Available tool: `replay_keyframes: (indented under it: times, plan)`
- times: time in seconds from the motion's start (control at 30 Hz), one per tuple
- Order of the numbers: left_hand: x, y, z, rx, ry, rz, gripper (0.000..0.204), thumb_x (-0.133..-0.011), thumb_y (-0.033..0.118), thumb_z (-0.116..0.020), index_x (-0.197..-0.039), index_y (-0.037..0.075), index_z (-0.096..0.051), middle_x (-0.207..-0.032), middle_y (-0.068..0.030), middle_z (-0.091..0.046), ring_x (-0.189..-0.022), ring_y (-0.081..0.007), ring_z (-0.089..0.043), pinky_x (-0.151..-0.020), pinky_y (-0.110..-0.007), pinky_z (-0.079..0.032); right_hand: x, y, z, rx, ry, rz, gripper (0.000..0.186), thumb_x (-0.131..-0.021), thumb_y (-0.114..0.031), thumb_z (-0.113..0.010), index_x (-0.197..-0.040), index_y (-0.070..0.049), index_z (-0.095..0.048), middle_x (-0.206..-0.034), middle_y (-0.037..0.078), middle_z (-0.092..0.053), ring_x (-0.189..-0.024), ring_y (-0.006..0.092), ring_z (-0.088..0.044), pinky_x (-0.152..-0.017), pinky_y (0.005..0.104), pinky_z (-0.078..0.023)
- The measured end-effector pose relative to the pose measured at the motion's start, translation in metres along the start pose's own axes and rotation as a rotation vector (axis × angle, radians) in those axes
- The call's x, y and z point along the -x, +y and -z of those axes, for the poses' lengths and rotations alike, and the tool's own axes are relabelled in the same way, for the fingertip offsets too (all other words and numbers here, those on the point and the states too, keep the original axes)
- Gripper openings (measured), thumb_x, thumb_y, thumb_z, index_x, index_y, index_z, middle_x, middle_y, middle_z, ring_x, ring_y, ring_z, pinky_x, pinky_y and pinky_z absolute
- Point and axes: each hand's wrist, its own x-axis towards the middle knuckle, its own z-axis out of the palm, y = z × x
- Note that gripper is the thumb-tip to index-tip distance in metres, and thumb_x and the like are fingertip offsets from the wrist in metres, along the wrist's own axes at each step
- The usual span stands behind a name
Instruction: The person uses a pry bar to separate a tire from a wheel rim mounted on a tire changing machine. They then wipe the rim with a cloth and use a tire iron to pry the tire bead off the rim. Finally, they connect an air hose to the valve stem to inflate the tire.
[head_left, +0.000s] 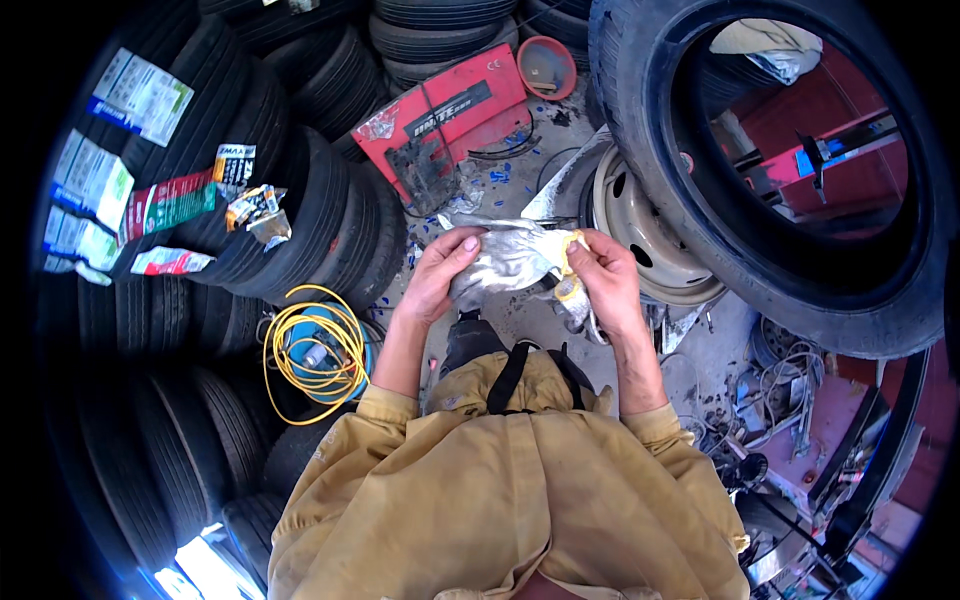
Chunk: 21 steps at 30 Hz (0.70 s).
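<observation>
Hands together at chest: left hand (437, 272) and right hand (603, 280) both gripping grey work glove (515, 258).

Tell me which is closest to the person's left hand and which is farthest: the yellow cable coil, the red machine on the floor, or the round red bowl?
From the left hand, in the head view:
1. Yellow cable coil, just down and to the person's left.
2. Red machine, lying ahead on the floor.
3. Round red bowl, farthest, beyond the machine at the top.
The first two are fairly close in distance.
</observation>
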Motion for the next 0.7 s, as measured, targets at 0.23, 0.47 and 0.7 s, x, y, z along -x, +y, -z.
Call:
replay_keyframes:
  times: [0.23, 0.47, 0.7]
  plan:
    - [-0.009, 0.039, 0.038, -0.562, -0.087, 0.136, 0.037, -0.096, 0.030, -0.071, -0.114, -0.002, -0.066, -0.097, -0.0071, -0.067, -0.083, -0.0147, -0.065, -0.076, -0.032, -0.055, 0.013, 0.008, -0.067, 0.532, 0.404, 0.148, 0.026, -0.093, -0.019, -0.072, -0.111, -0.001, -0.073, -0.092, 0.015, -0.075, -0.077, 0.0191, -0.072, -0.070, 0.0317, -0.055]
    - [-0.004, -0.014, 0.012, -0.354, -0.124, 0.136, 0.014, -0.098, 0.010, -0.062, -0.106, -0.001, -0.062, -0.088, -0.0049, -0.069, -0.075, -0.0098, -0.065, -0.063, -0.025, -0.053, 0.036, 0.055, -0.119, 0.899, 0.482, 0.373, 0.023, -0.082, -0.011, -0.076, -0.101, 0.000, -0.073, -0.075, 0.013, -0.068, -0.067, 0.0294, -0.065, -0.064, 0.0402, -0.051]
    - [-0.013, -0.086, 0.044, 0.027, 0.186, 0.669, 0.038, -0.102, 0.028, -0.049, -0.069, 0.010, -0.051, -0.052, -0.0001, -0.045, -0.039, -0.0124, -0.037, -0.038, -0.029, -0.028, 0.041, 0.082, -0.122, 1.033, 0.490, 0.286, 0.013, -0.081, -0.015, -0.071, -0.087, -0.004, -0.070, -0.072, 0.012, -0.067, -0.069, 0.0307, -0.067, -0.065, 0.0423, -0.053]
